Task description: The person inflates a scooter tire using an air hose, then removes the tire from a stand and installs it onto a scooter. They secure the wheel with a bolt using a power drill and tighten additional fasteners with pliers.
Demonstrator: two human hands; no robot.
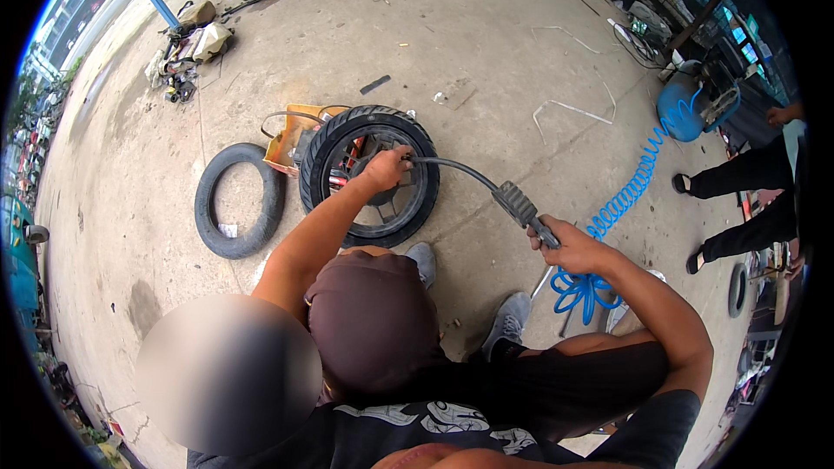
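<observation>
1. Wheel (395, 207), fitted with a black tyre: occupying the area just left of and above the frame's centre, overlapping an orange box (278, 152) in this view; contact between them is not showing clearly.
2. Left hand (387, 170): clenching the end of a black hose (465, 167) over the spokes; the valve is not showing.
3. Right hand (575, 247): grasping the handle end of an inflator (519, 202), right of centre.
4. Done, as judged: the tyre is sitting around the rim and the hose is reaching the wheel.
5. Left, as judged: inflation is appearing unfinished; pressure and valve connection cannot be confirmed.
6. Count: one wheel, one inflator, one black hose, one orange box; one grey rubber ring (233, 245) is lying left of centre; one blue coiled hose (627, 194) and one blue compressor tank (680, 111) are occupying the right side; one spare tyre (737, 289) is lying near the right edge.
</observation>
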